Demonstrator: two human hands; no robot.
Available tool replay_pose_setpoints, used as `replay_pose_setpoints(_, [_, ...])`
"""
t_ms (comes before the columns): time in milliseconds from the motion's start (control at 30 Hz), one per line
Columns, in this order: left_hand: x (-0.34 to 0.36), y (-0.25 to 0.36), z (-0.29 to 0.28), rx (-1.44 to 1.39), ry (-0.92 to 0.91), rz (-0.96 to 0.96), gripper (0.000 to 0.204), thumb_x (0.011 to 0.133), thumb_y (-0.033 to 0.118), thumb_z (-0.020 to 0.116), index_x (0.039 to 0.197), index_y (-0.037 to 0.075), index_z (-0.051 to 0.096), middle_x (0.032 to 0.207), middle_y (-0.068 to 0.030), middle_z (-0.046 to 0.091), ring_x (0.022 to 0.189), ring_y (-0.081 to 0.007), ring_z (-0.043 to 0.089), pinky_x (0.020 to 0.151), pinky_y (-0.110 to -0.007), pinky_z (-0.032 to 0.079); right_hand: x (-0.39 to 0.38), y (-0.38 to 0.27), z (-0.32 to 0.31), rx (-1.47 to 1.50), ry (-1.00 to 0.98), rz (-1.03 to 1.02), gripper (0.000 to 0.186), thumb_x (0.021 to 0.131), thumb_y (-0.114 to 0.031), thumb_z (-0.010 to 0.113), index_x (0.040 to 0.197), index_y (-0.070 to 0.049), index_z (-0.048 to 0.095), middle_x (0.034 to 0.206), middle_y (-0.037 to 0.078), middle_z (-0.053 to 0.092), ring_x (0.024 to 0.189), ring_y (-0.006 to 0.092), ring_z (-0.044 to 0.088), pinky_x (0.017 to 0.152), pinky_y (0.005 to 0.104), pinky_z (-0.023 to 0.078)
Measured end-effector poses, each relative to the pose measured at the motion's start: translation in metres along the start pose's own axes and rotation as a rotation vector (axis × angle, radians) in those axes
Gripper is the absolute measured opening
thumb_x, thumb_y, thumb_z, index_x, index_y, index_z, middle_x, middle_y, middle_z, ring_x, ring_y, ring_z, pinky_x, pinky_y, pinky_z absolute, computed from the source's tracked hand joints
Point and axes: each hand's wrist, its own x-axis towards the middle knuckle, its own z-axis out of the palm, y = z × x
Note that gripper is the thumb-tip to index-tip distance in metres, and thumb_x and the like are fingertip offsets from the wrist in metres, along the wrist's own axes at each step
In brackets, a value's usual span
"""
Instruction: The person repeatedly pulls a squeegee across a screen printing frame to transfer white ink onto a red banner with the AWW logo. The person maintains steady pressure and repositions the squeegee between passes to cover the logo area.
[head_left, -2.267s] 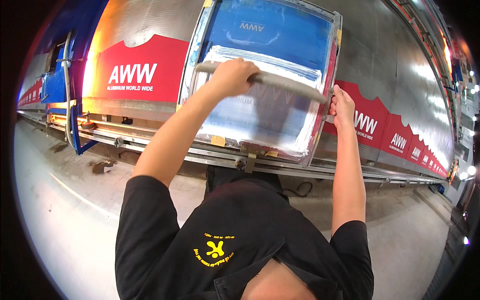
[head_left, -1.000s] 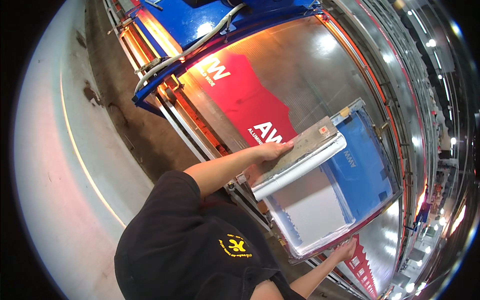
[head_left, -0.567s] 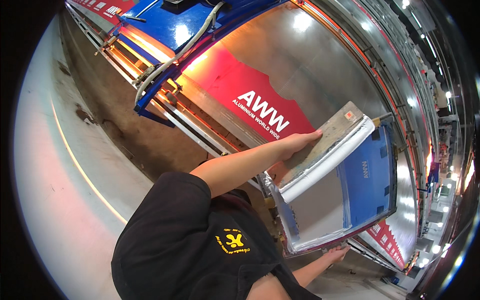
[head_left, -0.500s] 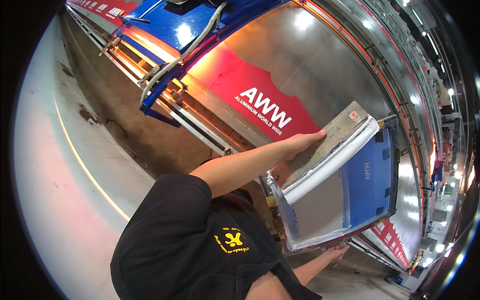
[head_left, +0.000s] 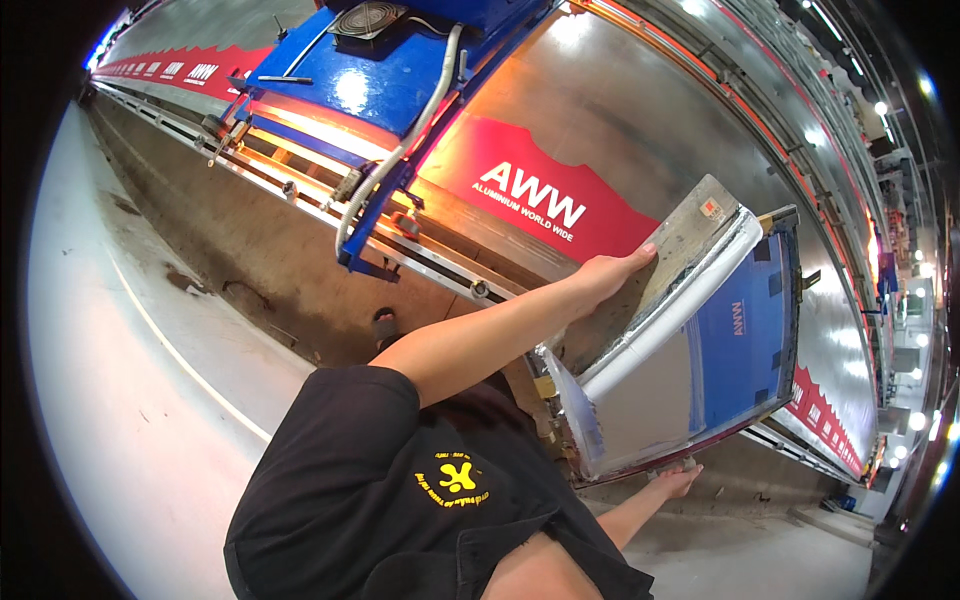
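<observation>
My left hand (head_left: 612, 280) is closed round the long, flat grey-brown back of a squeegee (head_left: 690, 235), which lies tilted across a printing screen (head_left: 715, 395). White ink (head_left: 670, 325) runs thickly along the squeegee's lower side. The screen has a blue border area, a pale grey middle, and white smears on its near left corner. Below, my right hand (head_left: 682, 482) holds the screen frame's edge by a small grey piece; its fingers are partly hidden. The screen is raised at an angle over a metal sheet (head_left: 650, 110).
A blue machine (head_left: 345, 85) with a hose, a fan grille and glowing orange heat stands on rails (head_left: 440, 280) at the upper left. Red printed bands (head_left: 520, 190) mark the metal sheets. A pale surface (head_left: 150, 330) curves along the left, beyond a brown floor strip (head_left: 220, 250).
The view has shifted, so the blue machine and rails appear farther right and lower. The screen sits slightly higher in view. Both hands keep their grips, with the squeegee still across the screen.
</observation>
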Motion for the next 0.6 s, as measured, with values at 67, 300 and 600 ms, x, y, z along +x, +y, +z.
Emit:
replay_pose_setpoints(67, [-0.019,-0.001,-0.025,-0.019,-0.037,0.017,0.085,0.097,0.075,0.058,0.137,0.001,0.070,0.143,-0.0209,0.065,0.131,-0.0303,0.063,0.109,-0.041,0.047,-0.030,0.009,-0.010,0.040,-0.004,-0.004,0.044,0.095,-0.053,0.074,0.096,-0.009,0.067,0.070,-0.002,0.046,0.054,0.0081,0.035,0.048,0.0266,0.023])
replay_pose_setpoints(300, [-0.136,0.034,-0.161,-0.017,0.109,0.255,0.087,0.099,0.074,0.057,0.136,-0.003,0.069,0.133,-0.0203,0.071,0.125,-0.0292,0.066,0.108,-0.039,0.048,-0.180,0.029,-0.015,0.152,-0.056,-0.131,0.049,0.094,-0.057,0.075,0.091,-0.009,0.064,0.070,-0.002,0.047,0.056,0.0083,0.039,0.048,0.0260,0.026])
replay_pose_setpoints(600, [-0.266,0.098,-0.380,-0.156,0.020,0.343,0.084,0.102,0.071,0.055,0.145,-0.001,0.063,0.146,-0.0185,0.063,0.139,-0.0262,0.054,0.118,-0.037,0.037,-0.447,-0.007,-0.017,0.154,-0.359,-0.311,0.063,0.100,-0.064,0.062,0.133,-0.011,0.068,0.067,-0.006,0.044,0.048,0.0049,0.031,0.043,0.0242,0.021])
